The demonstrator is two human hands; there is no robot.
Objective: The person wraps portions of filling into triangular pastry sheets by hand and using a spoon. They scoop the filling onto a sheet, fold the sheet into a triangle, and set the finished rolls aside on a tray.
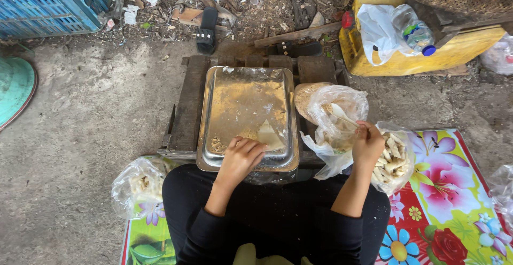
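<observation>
Fingers of the left hand press flat on a wrapper in the tray; right hand fingers pinch what seems a spoon over the bag.

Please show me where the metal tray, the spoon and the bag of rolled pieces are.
Metal tray [243,102], head view, on its bare middle.
Spoon [341,114], head view, on its pale bowl inside the bag by the right hand.
Bag of rolled pieces [394,160], head view, on the pale rolls inside it.
</observation>
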